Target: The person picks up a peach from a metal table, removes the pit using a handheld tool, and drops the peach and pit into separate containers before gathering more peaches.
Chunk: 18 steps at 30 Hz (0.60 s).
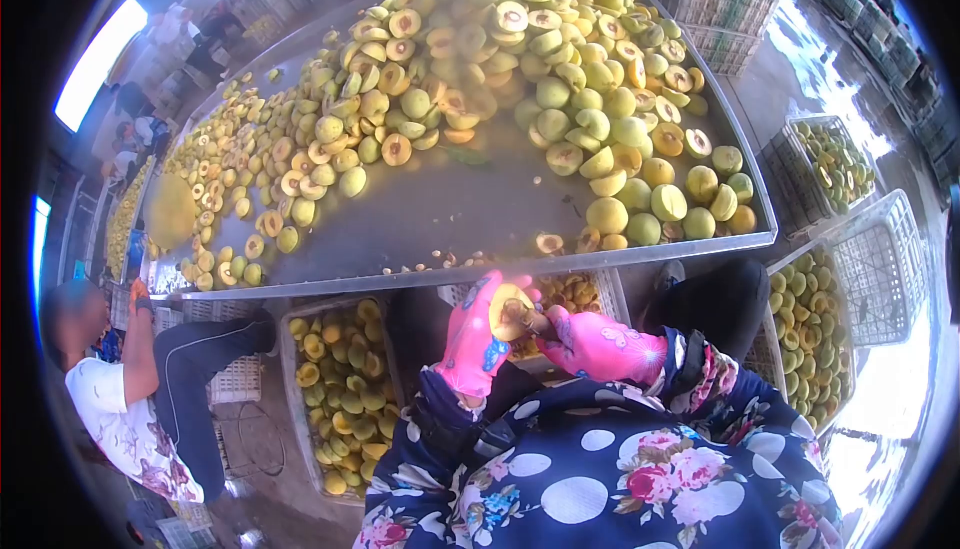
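My left hand (470, 341), in a pink patterned glove, is closed around a yellow peach half (507, 313) with its cut face turned up toward me. My right hand (606, 347), gloved the same way, is closed just beside that fruit. A small dark piece shows between its fingertips and the peach half, too small to name. Both hands are above my lap, near the front edge of a metal table (400, 234). Halved and whole yellow-green peaches (415, 104) are heaped on the table, some cut halves showing brown pits or hollows.
Below my hands stands a crate with cut fruit (575, 294). Fruit-filled crates are at my left (345, 389) and right (808, 339); an upright white crate (880, 267) is beyond. Another person (135, 379) sits at left. Stacked crates (710, 9) stand behind the table.
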Available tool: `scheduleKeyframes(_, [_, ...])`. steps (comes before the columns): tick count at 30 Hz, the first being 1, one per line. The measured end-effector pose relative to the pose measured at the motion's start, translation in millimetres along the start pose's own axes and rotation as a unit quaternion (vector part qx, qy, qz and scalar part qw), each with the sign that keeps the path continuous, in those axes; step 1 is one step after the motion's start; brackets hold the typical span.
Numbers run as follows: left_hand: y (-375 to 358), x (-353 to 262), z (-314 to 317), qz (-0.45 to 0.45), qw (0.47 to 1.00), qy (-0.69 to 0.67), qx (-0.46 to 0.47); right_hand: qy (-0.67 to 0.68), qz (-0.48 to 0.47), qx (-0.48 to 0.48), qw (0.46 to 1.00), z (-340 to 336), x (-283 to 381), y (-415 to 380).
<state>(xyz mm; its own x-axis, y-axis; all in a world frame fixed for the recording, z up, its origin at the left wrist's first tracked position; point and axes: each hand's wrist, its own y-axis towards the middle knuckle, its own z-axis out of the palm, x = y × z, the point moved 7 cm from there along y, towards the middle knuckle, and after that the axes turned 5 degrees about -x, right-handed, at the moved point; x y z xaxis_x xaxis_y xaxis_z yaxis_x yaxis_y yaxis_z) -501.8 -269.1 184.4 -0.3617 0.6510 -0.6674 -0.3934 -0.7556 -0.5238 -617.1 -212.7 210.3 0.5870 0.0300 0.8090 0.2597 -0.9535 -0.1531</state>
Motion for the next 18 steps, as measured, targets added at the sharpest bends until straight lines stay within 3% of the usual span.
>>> scheduleKeyframes(6, [17.3,8.4,-8.1,-0.025,0.999,0.041,0.005,0.151,0.027,0.052,0.987,5.6,-1.3,0.1])
scheduleKeyframes(7, [17.9,11.6,-10.2,-0.019,0.999,0.034,0.0,0.178,0.072,0.071,0.979,7.5,-3.1,-0.9])
scheduleKeyframes(9, [20.8,14.6,-16.0,0.037,0.999,0.007,-0.029,0.228,0.159,0.109,0.954,9.7,-4.1,-2.4])
scheduleKeyframes(11, [14.0,12.7,-12.0,0.114,0.993,-0.013,-0.042,0.158,0.052,0.046,0.985,7.9,-6.9,0.8])
scheduleKeyframes(12, [9.5,7.8,-9.6,0.182,0.981,0.063,-0.025,0.123,-0.017,0.017,0.992,6.8,-2.7,4.8])
scheduleKeyframes(13, [5.6,0.4,-8.0,0.254,0.957,0.141,-0.012,0.104,0.02,0.064,0.992,11.1,-5.5,7.2])
scheduleKeyframes(15, [10.5,9.2,-15.3,0.197,0.971,0.111,-0.082,0.032,0.034,0.047,0.998,18.6,-18.0,8.7])
scheduleKeyframes(16, [13.9,15.6,-19.0,0.173,0.977,0.099,-0.071,0.118,0.093,0.096,0.984,15.6,-10.5,2.8])
scheduleKeyframes(17, [17.6,21.1,-21.7,0.145,0.984,0.086,-0.055,0.261,0.175,0.149,0.937,27.4,-19.4,-5.2])
scheduleKeyframes(18, [18.3,22.4,-21.2,0.119,0.988,0.079,-0.049,0.312,0.2,0.188,0.91,34.1,-25.3,-7.7])
